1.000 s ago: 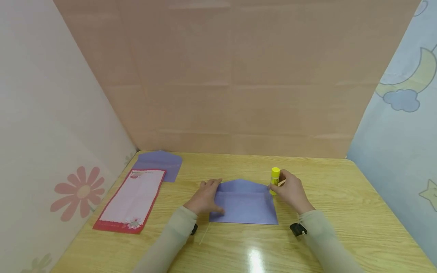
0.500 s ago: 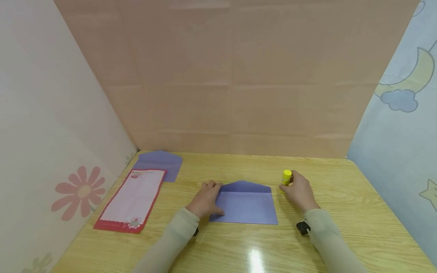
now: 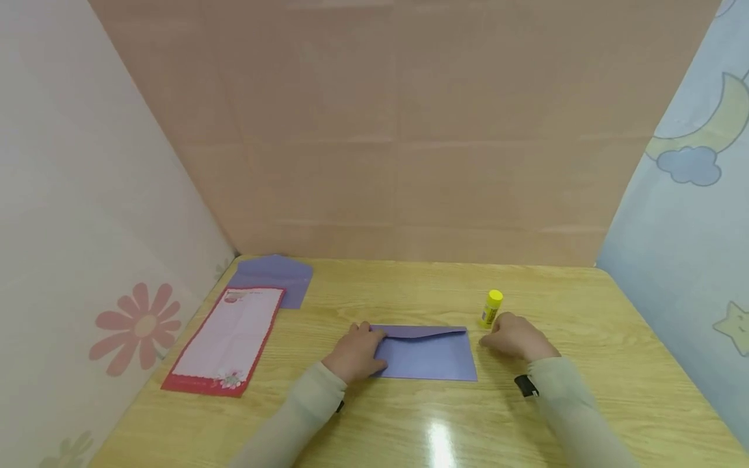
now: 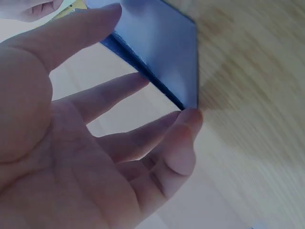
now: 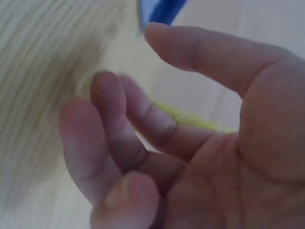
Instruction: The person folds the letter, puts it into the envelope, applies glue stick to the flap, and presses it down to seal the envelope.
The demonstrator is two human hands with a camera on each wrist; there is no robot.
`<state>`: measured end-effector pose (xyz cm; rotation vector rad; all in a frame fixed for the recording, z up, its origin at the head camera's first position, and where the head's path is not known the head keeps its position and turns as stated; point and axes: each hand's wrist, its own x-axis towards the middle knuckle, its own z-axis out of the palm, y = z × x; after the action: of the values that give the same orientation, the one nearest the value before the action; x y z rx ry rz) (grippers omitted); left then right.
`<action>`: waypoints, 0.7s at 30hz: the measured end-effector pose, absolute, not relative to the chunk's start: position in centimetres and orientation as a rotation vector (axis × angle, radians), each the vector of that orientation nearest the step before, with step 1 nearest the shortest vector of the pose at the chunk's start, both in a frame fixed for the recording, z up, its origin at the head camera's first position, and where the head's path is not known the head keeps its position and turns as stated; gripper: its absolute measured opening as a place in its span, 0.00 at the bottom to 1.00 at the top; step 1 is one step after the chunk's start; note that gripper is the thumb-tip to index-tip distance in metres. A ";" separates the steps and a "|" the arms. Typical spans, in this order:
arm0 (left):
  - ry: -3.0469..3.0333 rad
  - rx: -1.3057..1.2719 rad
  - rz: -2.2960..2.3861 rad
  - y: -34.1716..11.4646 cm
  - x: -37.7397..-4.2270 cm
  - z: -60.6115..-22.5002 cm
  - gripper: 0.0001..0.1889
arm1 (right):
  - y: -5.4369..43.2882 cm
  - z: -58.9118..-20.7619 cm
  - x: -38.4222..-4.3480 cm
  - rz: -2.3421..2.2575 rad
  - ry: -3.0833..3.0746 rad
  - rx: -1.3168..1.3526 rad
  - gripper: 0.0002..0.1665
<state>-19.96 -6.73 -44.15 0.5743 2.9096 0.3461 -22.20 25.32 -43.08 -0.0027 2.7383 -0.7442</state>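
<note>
A purple envelope point(image 3: 432, 361) lies on the wooden table, its flap point(image 3: 418, 332) tipped partly over towards the person. My left hand point(image 3: 354, 354) rests at the envelope's left end, fingers by the flap and thumb over the front. In the left wrist view its fingertips are along the envelope's point(image 4: 164, 45) fold. To the right, my right hand point(image 3: 517, 337) holds nothing; its fingers are loosely bent with the thumb apart. A yellow glue stick point(image 3: 492, 309) stands upright just beyond it, partly hidden behind the fingers in the right wrist view.
At the back left of the table point(image 3: 597, 390) lies another purple envelope point(image 3: 281, 276). A pink sheet with a red border point(image 3: 228, 341) overlaps it. A brown paper-like wall point(image 3: 404, 143) stands behind the table, with printed walls at both sides.
My right hand has moved right, set the glue stick upright and let it go, then drawn back towards me. The flap has tipped forward over the envelope beside my left hand.
</note>
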 end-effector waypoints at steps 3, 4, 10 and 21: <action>2.905 0.569 0.346 -6.4 -19.7 -43.8 0.27 | 24.0 -42.7 -21.8 -0.779 2.756 -0.130 0.17; 2.906 0.568 0.346 -6.3 -19.6 -43.7 0.26 | 23.6 -42.7 -21.8 -0.777 2.772 -0.162 0.16; 2.925 0.572 0.328 -5.6 -19.4 -43.3 0.21 | 21.4 -43.0 -22.2 -0.725 2.867 -0.230 0.10; 2.909 0.545 0.335 -5.5 -19.1 -44.0 0.25 | 21.2 -44.5 -22.9 -0.704 2.832 -0.131 0.14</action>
<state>-19.14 -5.49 -43.99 0.5452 2.9092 0.3354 -22.89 21.22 -44.48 -0.1314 2.8316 -0.7040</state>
